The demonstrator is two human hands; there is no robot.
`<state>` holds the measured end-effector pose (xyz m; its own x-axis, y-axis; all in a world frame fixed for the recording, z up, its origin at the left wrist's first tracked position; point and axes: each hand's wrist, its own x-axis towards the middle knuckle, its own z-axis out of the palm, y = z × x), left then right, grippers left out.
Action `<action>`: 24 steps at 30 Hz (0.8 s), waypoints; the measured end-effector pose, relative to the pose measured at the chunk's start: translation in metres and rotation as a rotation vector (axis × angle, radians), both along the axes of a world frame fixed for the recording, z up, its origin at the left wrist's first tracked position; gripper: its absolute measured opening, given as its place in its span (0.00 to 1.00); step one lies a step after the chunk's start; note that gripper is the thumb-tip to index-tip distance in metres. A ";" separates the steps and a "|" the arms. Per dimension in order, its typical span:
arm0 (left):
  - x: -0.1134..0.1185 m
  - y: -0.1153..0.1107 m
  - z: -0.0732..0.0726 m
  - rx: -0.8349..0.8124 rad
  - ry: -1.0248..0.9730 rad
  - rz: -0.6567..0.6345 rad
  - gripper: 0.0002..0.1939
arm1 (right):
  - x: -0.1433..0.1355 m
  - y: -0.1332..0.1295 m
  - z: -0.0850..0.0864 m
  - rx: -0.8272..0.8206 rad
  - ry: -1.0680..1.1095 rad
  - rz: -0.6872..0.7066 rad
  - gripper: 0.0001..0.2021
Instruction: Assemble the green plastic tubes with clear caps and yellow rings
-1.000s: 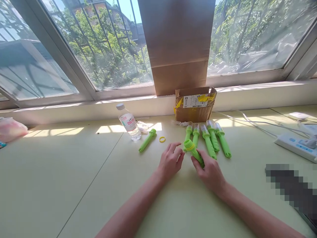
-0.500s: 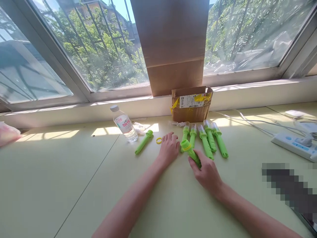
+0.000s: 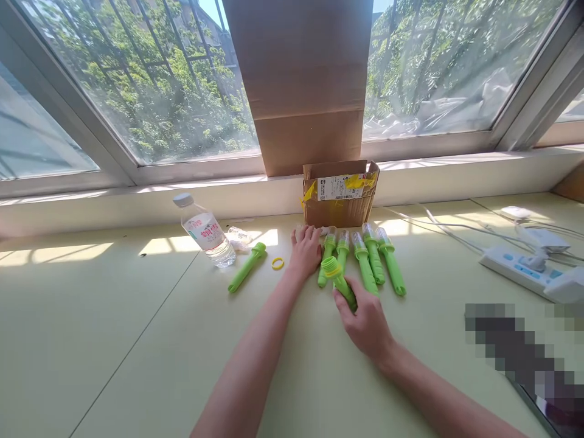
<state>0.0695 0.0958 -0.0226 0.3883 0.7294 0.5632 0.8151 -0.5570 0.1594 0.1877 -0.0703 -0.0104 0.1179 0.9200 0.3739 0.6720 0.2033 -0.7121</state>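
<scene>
My right hand (image 3: 367,319) is closed around a green plastic tube handle (image 3: 343,289), its threaded open end up with a yellow ring around the neck. My left hand (image 3: 305,250) lies palm down over the small clear plastic pieces (image 3: 300,230) in front of the carton, fingers stretched out; whether they grip one is hidden. Right of it lie several green handles with clear ribbed caps (image 3: 393,264), side by side. A loose yellow ring (image 3: 278,263) and a green handle without a clear cap (image 3: 247,267) lie to the left of my left hand.
An open cardboard box (image 3: 338,210) stands against the sill. A water bottle (image 3: 208,234) and a crumpled clear wrapper (image 3: 239,237) are at the back left. On the right are a power strip (image 3: 520,272) with cables and a blurred dark object (image 3: 524,359).
My left hand has moved forward, away from the yellow ring, onto the clear pieces by the carton. My right hand still holds the green tube. The view has shifted slightly right.
</scene>
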 end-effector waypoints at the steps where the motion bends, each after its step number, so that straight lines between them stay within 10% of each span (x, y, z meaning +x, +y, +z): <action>1: 0.001 0.003 -0.001 0.000 -0.002 -0.006 0.25 | 0.000 0.000 0.000 -0.010 0.007 0.001 0.15; 13: 0.013 0.015 0.005 0.045 0.019 0.044 0.09 | -0.003 0.005 0.001 -0.046 0.084 -0.004 0.12; 24: 0.006 -0.001 0.010 -0.117 0.105 0.215 0.20 | -0.002 0.009 0.000 -0.047 0.129 -0.012 0.11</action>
<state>0.0756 0.0946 -0.0129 0.2692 0.8592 0.4350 0.9283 -0.3519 0.1204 0.1855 -0.0616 -0.0106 0.1729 0.9344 0.3113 0.5765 0.1603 -0.8012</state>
